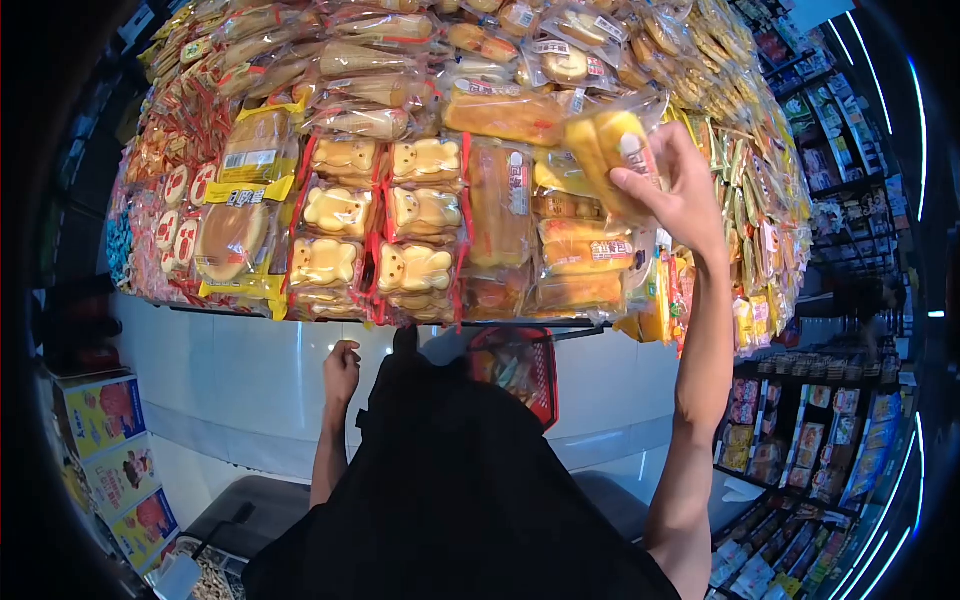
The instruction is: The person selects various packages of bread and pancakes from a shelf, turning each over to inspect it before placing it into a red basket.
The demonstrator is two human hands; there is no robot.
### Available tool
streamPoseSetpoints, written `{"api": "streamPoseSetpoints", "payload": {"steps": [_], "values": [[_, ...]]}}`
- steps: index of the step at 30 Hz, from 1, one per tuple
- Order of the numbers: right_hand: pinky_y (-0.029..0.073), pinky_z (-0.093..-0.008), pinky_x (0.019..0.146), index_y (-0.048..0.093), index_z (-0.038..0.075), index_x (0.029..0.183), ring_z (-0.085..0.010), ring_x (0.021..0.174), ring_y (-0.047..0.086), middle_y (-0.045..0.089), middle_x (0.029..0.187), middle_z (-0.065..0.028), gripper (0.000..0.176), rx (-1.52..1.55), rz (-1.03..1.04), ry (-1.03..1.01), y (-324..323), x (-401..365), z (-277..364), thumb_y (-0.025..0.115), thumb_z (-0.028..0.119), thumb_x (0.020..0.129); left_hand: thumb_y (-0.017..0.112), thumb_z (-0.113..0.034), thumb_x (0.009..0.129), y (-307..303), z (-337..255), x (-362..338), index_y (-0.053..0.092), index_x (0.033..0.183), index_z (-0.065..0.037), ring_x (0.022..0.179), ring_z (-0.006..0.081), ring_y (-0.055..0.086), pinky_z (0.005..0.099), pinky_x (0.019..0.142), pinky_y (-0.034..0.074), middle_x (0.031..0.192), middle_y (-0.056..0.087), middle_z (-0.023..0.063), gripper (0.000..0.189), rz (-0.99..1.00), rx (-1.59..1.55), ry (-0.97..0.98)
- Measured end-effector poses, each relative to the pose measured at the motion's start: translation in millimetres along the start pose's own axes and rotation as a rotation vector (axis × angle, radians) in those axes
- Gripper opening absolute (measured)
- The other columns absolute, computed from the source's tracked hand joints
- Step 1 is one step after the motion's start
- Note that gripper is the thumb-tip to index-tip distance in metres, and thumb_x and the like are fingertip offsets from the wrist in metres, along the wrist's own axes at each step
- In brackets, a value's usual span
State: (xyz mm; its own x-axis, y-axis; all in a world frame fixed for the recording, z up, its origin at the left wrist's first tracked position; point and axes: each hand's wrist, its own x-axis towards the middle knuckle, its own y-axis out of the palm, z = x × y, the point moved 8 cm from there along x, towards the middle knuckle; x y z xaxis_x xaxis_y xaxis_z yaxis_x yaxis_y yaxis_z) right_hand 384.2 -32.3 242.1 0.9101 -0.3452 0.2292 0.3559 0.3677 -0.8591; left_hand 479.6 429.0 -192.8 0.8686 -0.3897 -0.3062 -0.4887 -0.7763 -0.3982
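Note:
My right hand (682,190) is closed on a clear-wrapped bread pack (597,152), with the thumb across its front. The pack is held tilted above the display, over similar long bread packs (590,250). Left of these lie stacked bear-shaped bread packs (418,212) with red edges, and round cakes in yellow-ended wrappers (232,240). My left hand (342,368) hangs low in front of the display's edge, its fingers curled in and nothing seen in them.
Wrapped breads cover the display, with ridged long loaves (365,90) farther back. A red shopping basket (545,375) with packets inside is below the front edge. Stocked shelves (810,430) stand at the right. Printed boxes (125,470) are at the lower left.

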Motion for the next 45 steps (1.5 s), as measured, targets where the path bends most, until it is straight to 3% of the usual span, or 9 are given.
{"api": "streamPoseSetpoints", "payload": {"steps": [2,6,10,14,24,31,34,39,45], "values": [[0.049,-0.0284,0.068,0.05,0.003,0.102,-0.0106,0.079,0.06,0.063,0.096,-0.0044,0.034,0.796,-0.276,0.075,-7.2,-22.3,13.5,0.075,0.015,0.082,0.051,-0.005,0.092,-7.5,-86.1,-15.7,0.062,0.1,-0.002,0.059,0.0105,0.057,0.0272,0.056,0.047,0.063,0.057,0.0038,0.014,0.076,0.124,0.114],[0.047,-0.0283,0.089,0.041,-0.001,0.13,-0.0132,0.102,0.057,0.059,0.112,-0.0079,0.05,1.157,-0.323,0.294,23.2,-70.3,29.3,0.066,0.012,0.089,0.059,-0.004,0.088,7.8,-221.0,-63.6,0.06,0.114,-0.002,0.069,0.0089,0.056,0.0252,0.069,0.047,0.072,0.059,0.0018,0.025,0.673,-0.139,0.166],[0.044,-0.0305,0.094,0.035,-0.003,0.136,-0.0152,0.108,0.055,0.056,0.119,-0.0102,0.059,1.216,-0.334,0.309,59.2,-107.3,44.8,0.065,0.015,0.089,0.069,-0.004,0.082,32.0,-331.7,-103.4,0.025,0.146,-0.005,0.095,0.0156,0.058,0.0304,0.084,0.045,0.107,0.059,0.0094,0.078,0.94,-0.451,0.331],[0.042,-0.0316,0.096,0.027,-0.003,0.14,-0.0169,0.11,0.053,0.053,0.122,-0.011,0.065,1.189,-0.497,0.305,65.6,-129.7,71.9,0.063,0.018,0.091,0.07,-0.001,0.08,60.9,-389.8,-119.9,0.004,0.151,-0.007,0.116,0.0222,0.053,0.0374,0.098,0.041,0.127,0.053,0.0159,0.098,0.95,-0.488,0.444],[0.045,-0.0204,0.075,0.025,0.001,0.142,-0.0066,0.085,0.055,0.055,0.113,-0.0082,0.052,1.169,-0.693,0.348,64.1,-169.9,54.6,0.049,0.018,0.099,0.069,0.004,0.08,93.0,-385.9,-135.2,0.002,0.15,-0.005,0.13,0.0265,0.043,0.0406,0.107,0.035,0.14,0.042,0.021,0.098,1.082,-0.485,0.355],[0.046,-0.0216,0.075,0.051,-0.002,0.124,-0.007,0.088,0.057,0.061,0.105,-0.0073,0.032,1.291,-0.74,0.363,64.4,-189.9,32.2,0.05,0.017,0.098,0.069,0.007,0.08,101.9,-385.8,-140.1,0.005,0.15,-0.002,0.128,0.0251,0.045,0.0394,0.106,0.036,0.14,0.043,0.0207,0.096,1.188,-0.374,0.359],[0.046,-0.0222,0.075,0.057,-0.003,0.116,-0.0075,0.088,0.058,0.062,0.102,-0.0075,0.029,1.43,-0.715,0.372,64.8,-202.5,24.7,0.054,0.018,0.097,0.071,0.004,0.079,105.6,-374.9,-138.7,0.017,0.15,-0.002,0.133,0.0211,0.039,0.036,0.109,0.031,0.142,0.044,0.0184,0.09,1.203,-0.334,0.267],[0.048,-0.0235,0.08,0.058,-0.005,0.112,-0.0094,0.09,0.06,0.064,0.098,-0.0069,0.031,1.144,-0.499,0.326,50.0,-252.0,3.9,0.062,0.018,0.092,0.073,0.003,0.077,118.3,-370.8,-130.9,0.038,0.141,0.0,0.121,0.0186,0.05,0.0326,0.102,0.039,0.134,0.052,0.0166,0.073,1.087,-0.101,0.475],[0.048,-0.0219,0.069,0.059,-0.003,0.111,-0.0058,0.08,0.058,0.064,0.091,-0.0025,0.036,1.09,-0.352,0.778,86.2,-352.4,-35.2,0.063,0.027,0.092,0.069,0.001,0.08,165.4,-348.9,-132.9,0.05,0.127,0.001,0.102,0.0143,0.057,0.0277,0.09,0.044,0.11,0.061,0.0095,0.05,0.994,-0.16,0.267]]}}
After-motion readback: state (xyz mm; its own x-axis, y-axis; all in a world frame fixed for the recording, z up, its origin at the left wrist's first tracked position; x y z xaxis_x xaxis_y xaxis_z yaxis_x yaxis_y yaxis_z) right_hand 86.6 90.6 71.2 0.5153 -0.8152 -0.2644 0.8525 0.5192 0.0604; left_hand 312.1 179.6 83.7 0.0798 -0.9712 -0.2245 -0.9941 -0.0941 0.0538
